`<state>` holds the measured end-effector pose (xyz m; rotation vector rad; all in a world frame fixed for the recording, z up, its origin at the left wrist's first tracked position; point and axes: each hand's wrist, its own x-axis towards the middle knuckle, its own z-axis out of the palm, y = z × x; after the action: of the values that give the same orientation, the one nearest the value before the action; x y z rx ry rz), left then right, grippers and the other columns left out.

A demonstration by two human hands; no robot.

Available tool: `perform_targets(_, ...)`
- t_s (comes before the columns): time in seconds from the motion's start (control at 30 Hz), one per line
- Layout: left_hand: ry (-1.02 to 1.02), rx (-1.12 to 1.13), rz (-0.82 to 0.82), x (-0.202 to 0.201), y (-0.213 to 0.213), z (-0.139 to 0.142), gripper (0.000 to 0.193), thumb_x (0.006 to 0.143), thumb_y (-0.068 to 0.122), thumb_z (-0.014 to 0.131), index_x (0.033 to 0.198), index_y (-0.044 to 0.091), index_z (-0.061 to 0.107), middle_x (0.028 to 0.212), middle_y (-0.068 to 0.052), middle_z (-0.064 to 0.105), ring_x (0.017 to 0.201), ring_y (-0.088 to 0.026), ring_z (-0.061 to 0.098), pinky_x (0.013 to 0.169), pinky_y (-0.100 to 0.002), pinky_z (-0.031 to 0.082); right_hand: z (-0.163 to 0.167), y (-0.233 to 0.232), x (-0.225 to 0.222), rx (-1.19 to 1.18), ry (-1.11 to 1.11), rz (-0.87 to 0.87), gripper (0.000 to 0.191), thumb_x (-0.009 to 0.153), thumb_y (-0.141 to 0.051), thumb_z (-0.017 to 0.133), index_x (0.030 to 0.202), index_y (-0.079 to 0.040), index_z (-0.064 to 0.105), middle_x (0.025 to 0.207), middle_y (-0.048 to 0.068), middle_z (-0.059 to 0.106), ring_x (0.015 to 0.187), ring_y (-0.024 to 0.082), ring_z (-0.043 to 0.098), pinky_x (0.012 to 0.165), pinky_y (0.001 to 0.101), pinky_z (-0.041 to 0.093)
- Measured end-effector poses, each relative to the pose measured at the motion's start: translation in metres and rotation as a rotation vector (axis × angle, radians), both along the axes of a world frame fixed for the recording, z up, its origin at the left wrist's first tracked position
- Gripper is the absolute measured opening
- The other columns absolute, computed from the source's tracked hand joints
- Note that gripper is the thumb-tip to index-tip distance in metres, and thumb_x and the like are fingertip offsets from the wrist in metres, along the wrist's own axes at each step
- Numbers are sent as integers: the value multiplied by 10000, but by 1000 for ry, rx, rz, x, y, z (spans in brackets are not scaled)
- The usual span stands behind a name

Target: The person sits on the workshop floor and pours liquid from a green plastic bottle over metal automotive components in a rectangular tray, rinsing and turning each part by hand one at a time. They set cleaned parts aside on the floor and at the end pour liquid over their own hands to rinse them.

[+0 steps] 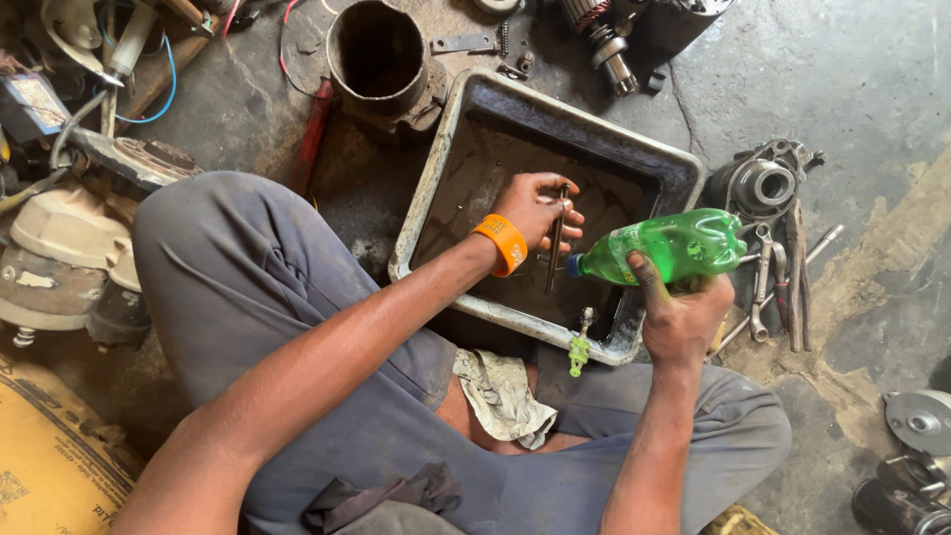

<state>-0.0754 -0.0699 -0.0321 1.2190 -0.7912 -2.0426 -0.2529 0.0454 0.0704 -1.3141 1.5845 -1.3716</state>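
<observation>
The rod's (556,238) upper part is hidden by fingers (555,203).

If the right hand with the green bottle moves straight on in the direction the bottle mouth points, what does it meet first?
Probably the thin metal rod that the left hand holds upright over the dirty tray. The green bottle in the right hand points its mouth left, almost at the rod; depth is unclear.

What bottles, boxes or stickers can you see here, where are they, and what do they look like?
Green plastic bottle: held tilted in the right hand, neck towards the tray; clear green with a darker green label band.
Yellow cardboard sheet: bottom left on the floor; flat, mustard yellow with dark print.
Small printed card or packet: far left among the machine parts; rectangular, pale with blue edges.
Orange wristband: on the left wrist; bright orange with pale markings.
</observation>
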Motion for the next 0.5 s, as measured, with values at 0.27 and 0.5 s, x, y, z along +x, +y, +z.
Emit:
perform_targets(0.27, -20, -32, -163, 0, 12, 12, 238, 895, -21, 747, 1112, -38, 649, 925, -155, 726, 725, -254, 747, 582, -413, 664, -4, -1, -7, -102, 23, -85, 376, 957, -203, 863, 1188, 32, 680, 1081, 87, 731, 970, 155, 691, 919, 277, 543)
perform_targets(0.5, -4, 22, -294, 3, 16, 24, 127, 904, -2, 695, 1025, -30, 667, 920, -145, 774, 718, -229, 773, 575, -394, 662, -8, 0, -11, -176, -1, -163, 437, 968, -265, 880, 1193, 42, 665, 1091, 94, 720, 997, 167, 700, 938, 300, 570)
